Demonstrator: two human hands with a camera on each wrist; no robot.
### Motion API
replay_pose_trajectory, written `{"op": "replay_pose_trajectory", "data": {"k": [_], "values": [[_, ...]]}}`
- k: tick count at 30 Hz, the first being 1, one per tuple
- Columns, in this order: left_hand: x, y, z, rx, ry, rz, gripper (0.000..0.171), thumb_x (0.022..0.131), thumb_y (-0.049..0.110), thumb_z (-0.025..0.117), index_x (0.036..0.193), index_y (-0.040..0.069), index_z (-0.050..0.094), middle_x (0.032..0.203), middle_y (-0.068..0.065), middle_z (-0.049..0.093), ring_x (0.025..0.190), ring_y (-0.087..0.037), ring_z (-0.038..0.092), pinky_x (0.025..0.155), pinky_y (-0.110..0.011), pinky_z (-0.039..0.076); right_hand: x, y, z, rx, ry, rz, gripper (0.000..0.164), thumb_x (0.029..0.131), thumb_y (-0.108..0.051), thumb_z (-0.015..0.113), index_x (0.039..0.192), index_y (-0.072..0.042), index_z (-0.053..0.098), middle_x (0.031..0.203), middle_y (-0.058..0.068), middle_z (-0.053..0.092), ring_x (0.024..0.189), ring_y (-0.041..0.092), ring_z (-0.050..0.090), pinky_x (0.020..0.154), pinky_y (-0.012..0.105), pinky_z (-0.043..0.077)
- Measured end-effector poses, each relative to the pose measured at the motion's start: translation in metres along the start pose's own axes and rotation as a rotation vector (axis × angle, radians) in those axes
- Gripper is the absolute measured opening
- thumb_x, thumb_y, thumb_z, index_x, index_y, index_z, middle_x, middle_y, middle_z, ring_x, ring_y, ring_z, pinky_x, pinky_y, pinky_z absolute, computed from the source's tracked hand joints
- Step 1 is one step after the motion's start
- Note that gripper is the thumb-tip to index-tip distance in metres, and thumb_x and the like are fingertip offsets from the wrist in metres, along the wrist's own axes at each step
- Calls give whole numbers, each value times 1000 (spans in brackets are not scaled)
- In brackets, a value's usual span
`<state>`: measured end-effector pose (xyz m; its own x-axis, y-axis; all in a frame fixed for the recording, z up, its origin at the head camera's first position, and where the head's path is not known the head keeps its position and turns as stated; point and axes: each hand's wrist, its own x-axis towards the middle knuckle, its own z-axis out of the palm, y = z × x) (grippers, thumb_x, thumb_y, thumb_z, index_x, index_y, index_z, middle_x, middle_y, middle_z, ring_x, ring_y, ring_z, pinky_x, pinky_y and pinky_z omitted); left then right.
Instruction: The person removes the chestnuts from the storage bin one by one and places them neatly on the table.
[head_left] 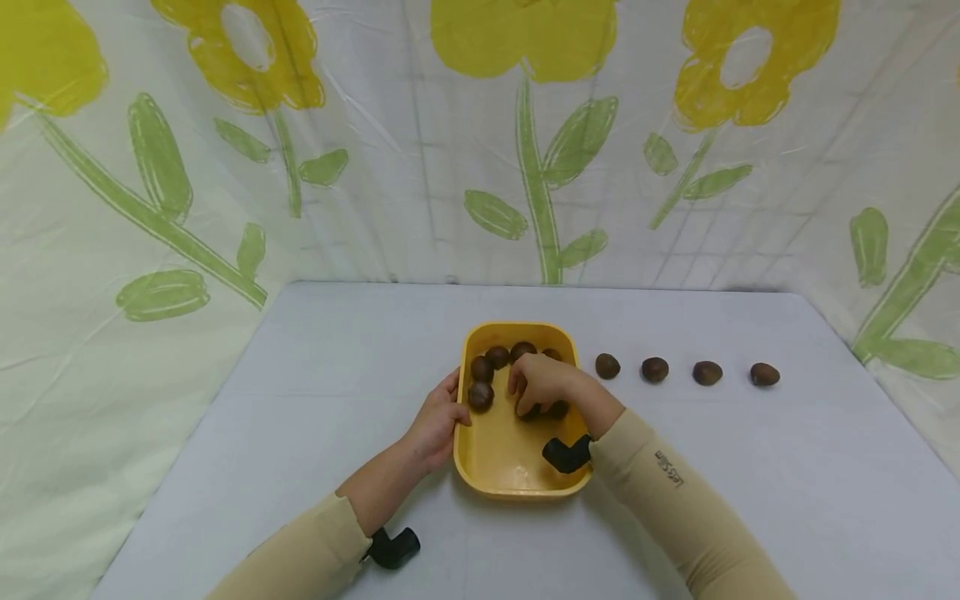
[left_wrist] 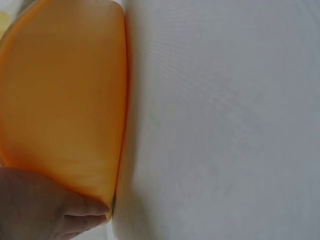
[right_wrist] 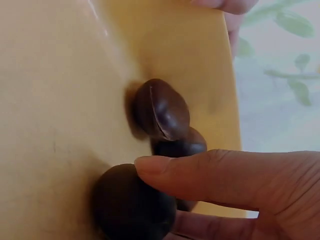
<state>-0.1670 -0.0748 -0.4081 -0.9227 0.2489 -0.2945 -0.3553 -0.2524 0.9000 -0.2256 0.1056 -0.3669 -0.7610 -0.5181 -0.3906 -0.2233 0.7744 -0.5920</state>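
A yellow plastic tray (head_left: 495, 462) lies on the table with several brown chestnuts (head_left: 481, 396) along its far and left parts. At the tray's left wall, my left hand (head_left: 433, 427) grips the rim, thumb over the inside and fingers outside. My right hand (head_left: 547, 383) reaches down into the tray and pinches one chestnut (right_wrist: 132, 205) between thumb and fingers, close over the tray floor. Another glossy chestnut (right_wrist: 161, 110) sits just beyond the thumb in the right wrist view. The right hand partly hides the chestnuts near the right wall.
To the right of the tray, several more chestnuts (head_left: 655, 370) lie spaced out in a row on the white table (head_left: 360, 350). Behind it hangs a white curtain (head_left: 375, 208) painted with yellow flowers. Black wrist devices (head_left: 393, 550) show at both sleeves.
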Motion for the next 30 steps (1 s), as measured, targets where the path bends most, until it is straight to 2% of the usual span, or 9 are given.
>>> {"op": "replay_pose_trajectory", "data": {"k": [8,14,24,30], "values": [[0,1,0,-6,-15,10,86,69,-19,31,149,6,12,155,-12,19,140,-28,24,113,-43,24,7,-1,5,-120,30,-62,25,69,-7,77,92,-3,66,86,7,65,66,15,56,57,22,46],[-1,1,1,8,-11,11,87,69,-19,31,150,6,11,155,-12,19,140,-29,25,113,-43,24,10,0,6,-156,68,-92,21,69,-7,76,86,-9,65,83,4,63,69,14,54,59,22,45],[0,-1,-1,8,-13,12,85,70,-19,30,150,6,11,155,-13,18,140,-30,25,113,-44,24,8,5,4,-26,140,-128,23,70,-11,74,91,-12,65,97,6,62,85,18,58,73,28,49],[-1,0,-1,9,-5,6,85,70,-19,30,149,6,12,155,-12,20,140,-29,26,113,-43,25,-3,5,-3,49,154,-169,28,73,-12,73,100,-7,66,102,6,67,89,16,60,78,28,51]]}}
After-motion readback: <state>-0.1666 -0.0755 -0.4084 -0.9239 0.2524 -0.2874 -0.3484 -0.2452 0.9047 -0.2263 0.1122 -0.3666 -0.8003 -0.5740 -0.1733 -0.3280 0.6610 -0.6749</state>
